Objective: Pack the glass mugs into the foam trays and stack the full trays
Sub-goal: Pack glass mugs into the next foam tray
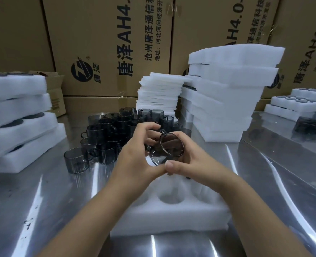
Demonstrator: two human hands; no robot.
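Both hands hold one smoky glass mug (169, 148) tilted in the air above a white foam tray (170, 217) at the front of the steel table. My left hand (136, 154) curls round the mug from the left, and my right hand (188, 160) grips it from the right, the thumbs meeting below. The tray's round pockets that show hold nothing; my forearms hide part of it. A cluster of several dark glass mugs (116, 130) stands on the table behind my hands.
Stacked foam trays with mugs (18, 115) sit at the left. A tall stack of foam trays (227, 93) and a pile of thin foam sheets (159, 93) stand behind right. More filled trays (297, 102) lie far right. Cardboard boxes (107, 43) wall the back.
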